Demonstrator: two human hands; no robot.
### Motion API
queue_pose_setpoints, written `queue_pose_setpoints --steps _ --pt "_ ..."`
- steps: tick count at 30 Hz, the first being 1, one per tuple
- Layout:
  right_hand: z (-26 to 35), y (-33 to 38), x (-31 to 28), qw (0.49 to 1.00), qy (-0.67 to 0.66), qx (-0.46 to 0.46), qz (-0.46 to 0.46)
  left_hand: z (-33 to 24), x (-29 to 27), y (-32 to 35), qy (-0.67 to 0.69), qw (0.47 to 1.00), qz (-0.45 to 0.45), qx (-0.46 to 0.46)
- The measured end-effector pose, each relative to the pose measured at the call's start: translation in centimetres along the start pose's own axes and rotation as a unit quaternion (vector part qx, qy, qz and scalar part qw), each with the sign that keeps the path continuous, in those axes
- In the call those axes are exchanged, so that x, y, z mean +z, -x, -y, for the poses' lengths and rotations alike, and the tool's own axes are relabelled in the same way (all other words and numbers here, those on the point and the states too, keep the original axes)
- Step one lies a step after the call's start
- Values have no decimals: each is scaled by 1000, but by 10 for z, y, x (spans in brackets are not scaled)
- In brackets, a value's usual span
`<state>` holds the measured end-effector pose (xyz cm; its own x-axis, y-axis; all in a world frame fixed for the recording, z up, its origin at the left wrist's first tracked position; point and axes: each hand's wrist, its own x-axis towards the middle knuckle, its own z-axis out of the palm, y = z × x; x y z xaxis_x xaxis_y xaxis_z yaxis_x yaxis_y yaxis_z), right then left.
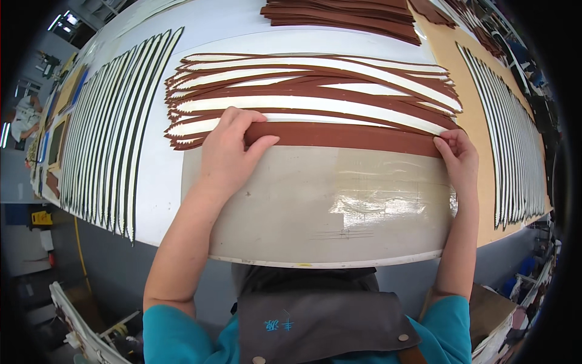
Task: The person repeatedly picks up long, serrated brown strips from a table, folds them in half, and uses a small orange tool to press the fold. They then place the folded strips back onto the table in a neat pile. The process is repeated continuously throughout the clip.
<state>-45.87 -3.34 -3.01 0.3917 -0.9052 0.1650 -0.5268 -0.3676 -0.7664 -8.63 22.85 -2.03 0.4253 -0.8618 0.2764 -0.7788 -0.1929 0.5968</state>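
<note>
A wide reddish-brown strip, leather-like (pixel 339 137), lies along the near side of a loose pile of brown and white strips (pixel 303 103). My left hand (pixel 229 148) is at the strip's left part, its index finger at the far edge and its thumb at the near edge. At the other end, my right hand (pixel 459 159) pinches the strip's corner between thumb and fingers. Several strips in the pile show white faces with brown edges, crossing one another, with pointed, jagged left ends. Beneath my wrists is a grey-beige board (pixel 273 194) with shiny clear tape on its right part.
Rows of dark-edged white strips stand to the left (pixel 115 133) and right (pixel 509 139). A stack of brown strips (pixel 339 18) lies at the far side. The white table (pixel 154 200) ends just before my dark apron (pixel 321 327). Another person (pixel 25 115) is at the far left.
</note>
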Motion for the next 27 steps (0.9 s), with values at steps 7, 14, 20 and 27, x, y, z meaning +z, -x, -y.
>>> queue_pose_setpoints --steps 7,14,20,27 --pt "-2 6 9 999 35 -19 -32 11 3 -1 -14 1000 -4 -4" --pt "-10 14 16 994 50 -83 -59 12 9 -6 4 1000 -12 1" --pt "-9 18 18 981 82 -155 -77 9 6 -1 33 999 -20 -32" --pt "10 28 5 983 120 -116 -75 -2 7 22 -77 995 -62 27"
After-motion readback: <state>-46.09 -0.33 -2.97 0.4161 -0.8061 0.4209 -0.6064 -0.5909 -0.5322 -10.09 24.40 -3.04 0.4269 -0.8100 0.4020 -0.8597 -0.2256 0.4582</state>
